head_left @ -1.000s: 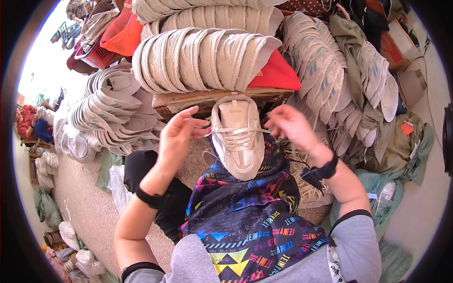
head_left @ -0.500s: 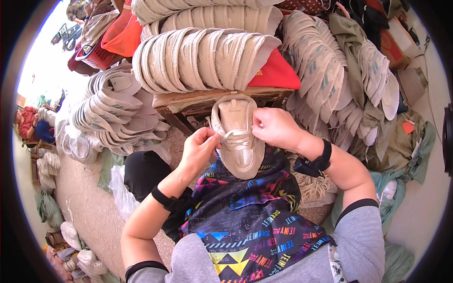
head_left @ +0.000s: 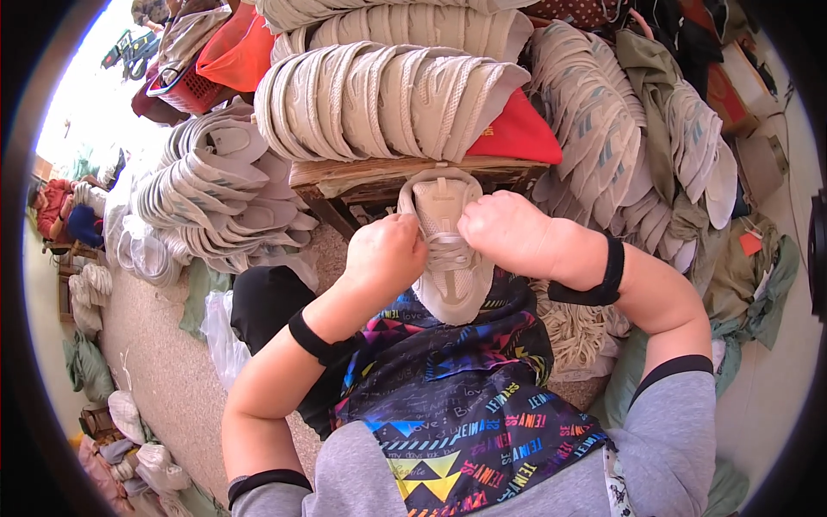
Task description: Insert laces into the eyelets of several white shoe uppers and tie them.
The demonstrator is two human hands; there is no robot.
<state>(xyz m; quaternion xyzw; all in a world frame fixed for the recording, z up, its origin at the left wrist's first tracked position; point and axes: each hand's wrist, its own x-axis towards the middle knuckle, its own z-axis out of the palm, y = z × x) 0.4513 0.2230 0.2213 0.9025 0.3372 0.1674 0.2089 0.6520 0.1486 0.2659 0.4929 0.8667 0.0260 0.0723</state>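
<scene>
A beige shoe upper stands between my hands, toe toward me, its heel end against the edge of a wooden stool. A pale shoelace crosses the tongue in several rows. My left hand is closed at the upper's left eyelet edge, knuckles up. On the opposite edge, the fingers of my right hand are bent and closed, a little higher up. Both hands grip the upper by its sides; whether a lace end is also in the fingers is hidden.
Nested beige uppers lie in rows on the wooden stool, beside a red cloth. More stacks of uppers stand left and right. A bundle of laces lies by my right forearm. Another person sits far left.
My left hand has turned knuckles up and closed more tightly against the upper's edge. My right hand has rolled over the right edge. The whole view has shifted slightly.
</scene>
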